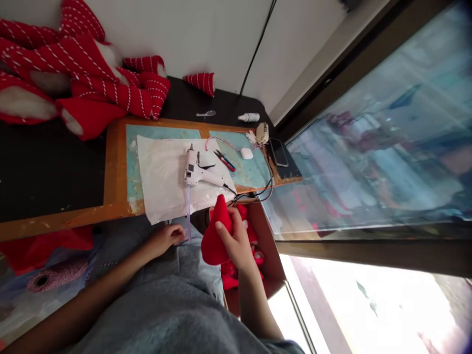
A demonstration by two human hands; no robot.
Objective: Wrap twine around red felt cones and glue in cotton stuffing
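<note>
In my right hand (236, 239) is a red felt cone (216, 241), its tip pointing up and away from me, with the thumb pressed on its side. My left hand (170, 237) rests near my lap by the table edge, its fingers loosely curled, and nothing shows in them. Just right of it hangs a clear glue stick (189, 211), running from the back of a white hot glue gun (195, 169). The glue gun lies on a white sheet (158, 172) on the table. Beside it lie small thread snips (224, 161) with red and dark handles.
Red stitched cone hats (92, 73) are heaped at the back left, with a single cone (201, 83) nearby. A cardboard box (271, 255) with red pieces stands below right. A phone (278, 152), a white bottle (249, 117) and cords (265, 189) lie by the window.
</note>
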